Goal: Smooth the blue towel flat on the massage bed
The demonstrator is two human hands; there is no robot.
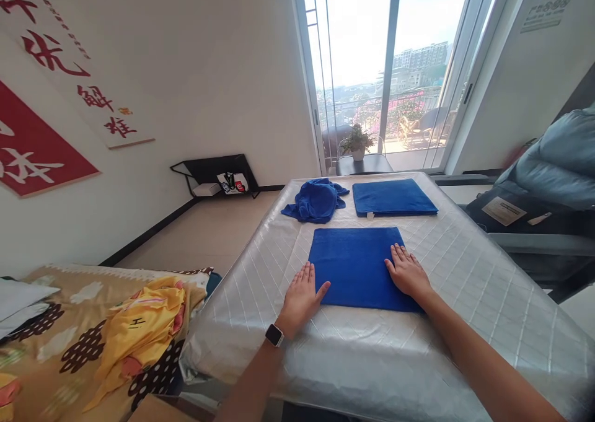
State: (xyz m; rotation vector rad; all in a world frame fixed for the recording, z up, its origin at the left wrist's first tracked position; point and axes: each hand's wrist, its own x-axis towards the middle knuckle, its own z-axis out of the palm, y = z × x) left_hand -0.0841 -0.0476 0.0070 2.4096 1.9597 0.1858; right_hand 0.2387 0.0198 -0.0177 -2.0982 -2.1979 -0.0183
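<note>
A blue cloth (356, 270) lies flat in a neat rectangle in front of me on a table with a silvery quilted cover (260, 285). My left hand (302, 295) rests at its left edge, fingers stretched out and thumb spread over the cloth. On the right edge lies my right hand (408, 270), palm down with fingers extended. Neither hand grips anything. Behind the cloth, to the right, sits a folded blue cloth stack (394, 197) with a small white tag. A crumpled blue cloth (318, 200) lies at the back left.
To the left, a bed with a patterned brown cover (69, 341) bears a yellow garment (142, 320). A cardboard box (162, 409) is at the bottom edge. A chair with a dark bag (506, 214) and a puffy jacket (558, 155) stands right. A potted plant (357, 143) is near the glass door.
</note>
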